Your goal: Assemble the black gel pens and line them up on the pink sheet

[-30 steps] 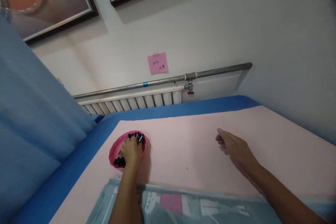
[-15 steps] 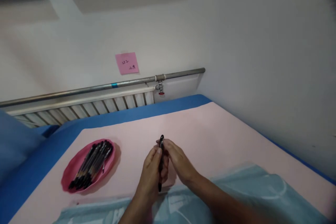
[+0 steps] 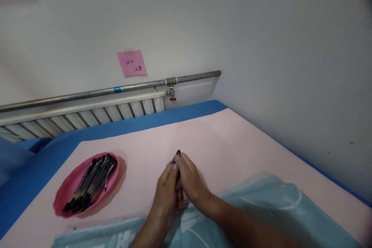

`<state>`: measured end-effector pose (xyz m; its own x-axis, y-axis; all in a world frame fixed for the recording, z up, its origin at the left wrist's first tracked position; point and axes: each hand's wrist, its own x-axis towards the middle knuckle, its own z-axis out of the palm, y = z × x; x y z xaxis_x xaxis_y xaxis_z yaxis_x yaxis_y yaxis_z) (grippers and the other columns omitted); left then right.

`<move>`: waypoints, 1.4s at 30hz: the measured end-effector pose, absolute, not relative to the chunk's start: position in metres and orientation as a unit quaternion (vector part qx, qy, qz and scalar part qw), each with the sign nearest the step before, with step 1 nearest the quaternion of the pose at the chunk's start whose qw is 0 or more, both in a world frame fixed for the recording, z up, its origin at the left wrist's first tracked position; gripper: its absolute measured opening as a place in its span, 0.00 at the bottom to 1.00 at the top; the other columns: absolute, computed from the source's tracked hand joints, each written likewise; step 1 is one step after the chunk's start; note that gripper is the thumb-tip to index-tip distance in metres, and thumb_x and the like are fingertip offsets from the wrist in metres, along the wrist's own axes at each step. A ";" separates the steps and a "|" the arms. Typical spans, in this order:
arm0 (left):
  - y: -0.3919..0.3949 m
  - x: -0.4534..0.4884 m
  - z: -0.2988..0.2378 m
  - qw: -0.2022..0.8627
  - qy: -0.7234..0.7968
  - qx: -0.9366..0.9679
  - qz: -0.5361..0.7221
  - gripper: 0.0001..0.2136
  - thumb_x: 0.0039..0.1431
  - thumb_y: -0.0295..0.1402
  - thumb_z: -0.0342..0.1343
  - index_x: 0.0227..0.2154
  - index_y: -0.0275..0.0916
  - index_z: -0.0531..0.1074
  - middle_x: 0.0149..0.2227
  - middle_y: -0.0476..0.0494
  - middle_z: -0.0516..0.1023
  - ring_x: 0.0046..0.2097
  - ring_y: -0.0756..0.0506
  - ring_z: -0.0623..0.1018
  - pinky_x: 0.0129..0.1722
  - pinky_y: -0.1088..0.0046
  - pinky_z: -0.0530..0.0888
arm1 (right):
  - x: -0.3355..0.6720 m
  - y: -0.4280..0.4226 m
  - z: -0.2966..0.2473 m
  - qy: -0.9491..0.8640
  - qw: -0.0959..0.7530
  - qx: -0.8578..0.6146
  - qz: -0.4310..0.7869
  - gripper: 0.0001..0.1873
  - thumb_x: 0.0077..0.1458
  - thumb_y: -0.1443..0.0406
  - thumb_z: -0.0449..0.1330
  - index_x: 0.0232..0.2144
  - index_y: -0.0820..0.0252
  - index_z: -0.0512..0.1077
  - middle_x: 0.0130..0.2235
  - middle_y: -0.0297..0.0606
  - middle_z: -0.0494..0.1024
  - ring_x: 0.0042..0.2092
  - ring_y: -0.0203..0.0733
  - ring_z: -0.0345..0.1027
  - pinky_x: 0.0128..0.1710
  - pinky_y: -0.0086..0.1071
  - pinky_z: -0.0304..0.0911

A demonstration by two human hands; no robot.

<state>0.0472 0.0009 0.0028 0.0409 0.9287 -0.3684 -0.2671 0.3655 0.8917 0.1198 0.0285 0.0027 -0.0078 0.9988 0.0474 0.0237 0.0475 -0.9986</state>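
Observation:
Both my hands meet over the pink sheet, closed round one black pen [image 3: 178, 152]. Only the pen's top end shows above the fingers; the rest is hidden between the palms. My left hand [image 3: 167, 192] wraps the pen from the left and my right hand [image 3: 190, 184] presses against it from the right. A pink dish [image 3: 65, 193] lies to the left, apart from my hands, with several black pens [image 3: 90, 182] piled in it.
The pink sheet [image 3: 232, 143] covers a blue surface [image 3: 139, 122] that reaches the wall. A radiator with a metal pipe [image 3: 87, 102] runs along the back. A pink note [image 3: 131, 63] is stuck on the wall. Light blue patterned cloth [image 3: 270, 209] lies at the near edge.
My left hand left the dish with one pen and joined my right hand at the middle. The pen now sits lower in my hands, and the view has swung right.

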 end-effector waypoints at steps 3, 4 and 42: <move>0.001 0.046 0.002 0.646 0.517 0.329 0.454 0.19 0.50 0.52 0.48 0.36 0.42 0.65 0.13 0.61 0.51 0.12 0.57 0.53 0.12 0.83 0.47 | 0.120 0.028 0.003 -0.523 0.501 -0.488 0.487 0.12 0.55 0.58 0.47 0.23 0.57 0.60 0.23 0.29 0.64 0.28 0.35 0.59 0.30 0.28 0.57; 0.001 0.045 0.002 0.648 0.516 0.330 0.452 0.19 0.50 0.52 0.47 0.35 0.42 0.65 0.13 0.61 0.51 0.12 0.57 0.52 0.12 0.83 0.47 | 0.121 0.029 0.003 -0.522 0.499 -0.484 0.495 0.13 0.54 0.58 0.48 0.23 0.57 0.60 0.23 0.29 0.64 0.28 0.35 0.59 0.30 0.28 0.57; 0.012 0.019 -0.011 0.515 0.542 0.484 0.455 0.13 0.53 0.44 0.51 0.30 0.37 0.67 0.18 0.56 0.61 0.17 0.57 0.57 0.15 0.82 0.52 | 0.139 0.050 -0.002 -0.527 0.493 -0.420 0.551 0.09 0.46 0.62 0.57 0.20 0.62 0.69 0.20 0.30 0.65 0.25 0.31 0.57 0.25 0.26 0.53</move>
